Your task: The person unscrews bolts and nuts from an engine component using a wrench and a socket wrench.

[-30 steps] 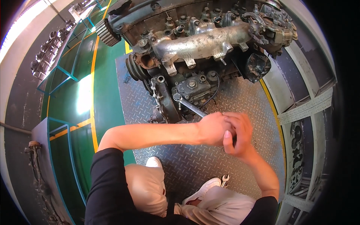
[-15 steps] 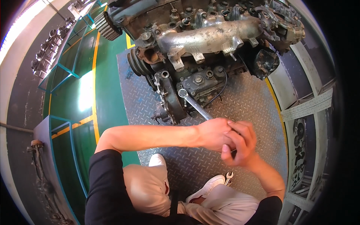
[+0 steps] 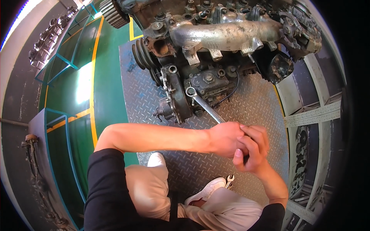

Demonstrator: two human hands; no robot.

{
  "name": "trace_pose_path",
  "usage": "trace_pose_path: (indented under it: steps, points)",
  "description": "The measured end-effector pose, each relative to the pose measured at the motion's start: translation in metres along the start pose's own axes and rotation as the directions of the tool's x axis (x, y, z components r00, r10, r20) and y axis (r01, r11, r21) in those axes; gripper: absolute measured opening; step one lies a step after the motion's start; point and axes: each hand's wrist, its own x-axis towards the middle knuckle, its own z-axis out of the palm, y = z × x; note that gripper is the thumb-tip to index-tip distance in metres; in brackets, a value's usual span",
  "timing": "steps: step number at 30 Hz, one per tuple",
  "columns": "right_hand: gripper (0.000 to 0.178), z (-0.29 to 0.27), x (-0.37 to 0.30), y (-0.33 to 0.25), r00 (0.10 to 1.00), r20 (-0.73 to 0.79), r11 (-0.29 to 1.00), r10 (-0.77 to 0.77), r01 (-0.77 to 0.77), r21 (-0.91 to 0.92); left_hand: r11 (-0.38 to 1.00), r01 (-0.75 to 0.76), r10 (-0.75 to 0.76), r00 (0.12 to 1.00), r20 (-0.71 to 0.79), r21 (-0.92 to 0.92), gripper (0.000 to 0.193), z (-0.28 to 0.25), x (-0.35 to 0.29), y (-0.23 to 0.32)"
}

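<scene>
A long chrome ring-end wrench (image 3: 207, 107) slants across the low front of a greasy engine (image 3: 210, 82). Its ring end sits at a bolt beside the dark pump-like housing on the engine's near side. My left hand (image 3: 227, 138) is closed round the near end of the wrench, hiding that end. Over the left hand's knuckles lie the curled fingers of my right hand (image 3: 254, 148), closed and pressing against it. Whether the right fingers also touch the wrench itself is hidden.
By my right shoe, an open-end wrench (image 3: 230, 180) lies on the diamond-plate floor (image 3: 154, 102). Blue-framed benches (image 3: 68, 150) with metal parts stand to the left over green flooring. A pale metal rack (image 3: 314, 115) runs along the right side. A ribbed pulley (image 3: 140, 56) juts from the engine's left.
The engine and wrench appear slightly farther right in the picture as the view shifts. Both hands keep their hold, with little visible turn of the wrench.
</scene>
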Motion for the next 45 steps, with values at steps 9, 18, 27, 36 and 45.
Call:
trace_pose_path:
  steps: [9,18,27,36,45]
  points:
    - [0.033,0.008,-0.001,-0.003,0.999,-0.034,1.0,0.01,-0.011,-0.021,0.995,-0.086,0.087,0.996,-0.016,0.047,0.016,0.007,-0.008,-0.012]
    - [0.034,0.011,-0.002,-0.007,0.999,-0.054,1.0,-0.004,0.003,-0.023,0.976,-0.163,0.161,0.987,0.02,0.145,0.014,0.001,-0.011,-0.009]
    - [0.03,-0.001,0.013,0.01,1.0,-0.021,0.999,0.002,-0.003,-0.049,0.992,-0.103,0.109,0.991,-0.077,0.07,0.011,-0.012,0.008,-0.013]
    - [0.028,-0.006,0.022,0.025,0.995,-0.059,0.993,-0.082,0.076,-0.092,0.972,-0.041,0.057,0.996,-0.064,0.232,0.01,-0.021,0.019,-0.01]
    - [0.028,-0.005,0.026,0.031,0.985,-0.093,0.987,-0.142,0.134,-0.083,0.945,-0.112,0.222,0.91,-0.351,0.308,0.012,-0.015,0.024,-0.013]
